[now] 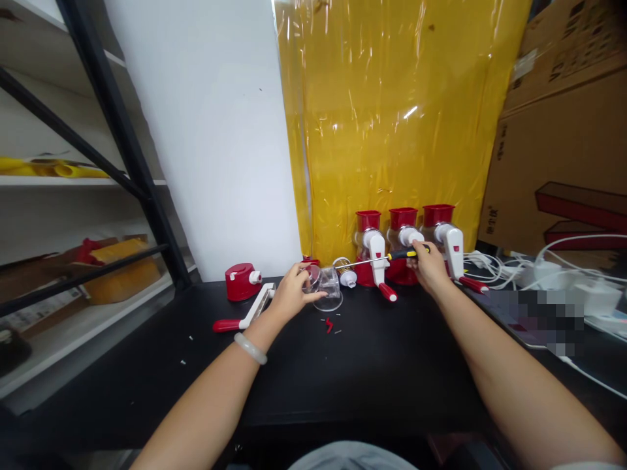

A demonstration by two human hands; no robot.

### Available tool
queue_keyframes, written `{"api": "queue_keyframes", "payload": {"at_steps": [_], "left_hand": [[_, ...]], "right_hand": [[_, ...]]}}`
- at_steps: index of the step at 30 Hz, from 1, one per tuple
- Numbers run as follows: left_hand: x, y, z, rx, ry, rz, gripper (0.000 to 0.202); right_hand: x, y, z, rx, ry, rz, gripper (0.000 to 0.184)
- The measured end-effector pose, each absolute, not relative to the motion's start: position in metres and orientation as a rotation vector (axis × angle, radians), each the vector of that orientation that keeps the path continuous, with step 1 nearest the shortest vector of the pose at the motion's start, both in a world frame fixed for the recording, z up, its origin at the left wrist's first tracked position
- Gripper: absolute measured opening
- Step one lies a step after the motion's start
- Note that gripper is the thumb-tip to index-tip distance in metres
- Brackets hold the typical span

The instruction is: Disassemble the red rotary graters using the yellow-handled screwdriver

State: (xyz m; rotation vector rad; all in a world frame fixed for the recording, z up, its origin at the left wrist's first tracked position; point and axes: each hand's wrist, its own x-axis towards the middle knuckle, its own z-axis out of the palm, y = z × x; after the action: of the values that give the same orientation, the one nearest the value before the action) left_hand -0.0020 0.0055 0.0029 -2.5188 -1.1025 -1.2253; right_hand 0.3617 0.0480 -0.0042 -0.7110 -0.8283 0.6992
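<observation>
My right hand (429,266) grips a screwdriver (404,253) by its black-and-yellow handle. The thin shaft points left, its tip close to a clear plastic housing (331,295); whether they touch I cannot tell. My left hand (292,291) is closed around the left side of that housing, thumb stretched along it. A small red part (329,325) lies in front, among several small screws. Beside my left hand rests a white crank handle (257,307) with a red grip. Behind the housing, a grater drum (347,273) with a white end lies on its side.
Three red-and-white rotary graters (376,251) stand along the back right. A red base part (240,282) sits at the back left. Loose screws (183,362) lie on the black table (353,385). White cables (514,267), a tablet-like device and a large carton (563,150) occupy the right.
</observation>
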Motion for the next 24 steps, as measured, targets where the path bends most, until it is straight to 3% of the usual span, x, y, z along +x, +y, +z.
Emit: {"api": "queue_keyframes", "payload": {"at_steps": [7,24], "left_hand": [[-0.0013,0.0020,0.0080,-2.550,-1.045,-1.229,0.039],[0.0016,-0.0002,0.0116,-2.547,-1.022,-1.272,0.038]], "right_hand": [[0.3525,0.0438,0.0045,-0.606,-0.699,0.829,0.032],[0.3514,0.0450,0.0049,-0.554,-0.727,0.762,0.022]]}}
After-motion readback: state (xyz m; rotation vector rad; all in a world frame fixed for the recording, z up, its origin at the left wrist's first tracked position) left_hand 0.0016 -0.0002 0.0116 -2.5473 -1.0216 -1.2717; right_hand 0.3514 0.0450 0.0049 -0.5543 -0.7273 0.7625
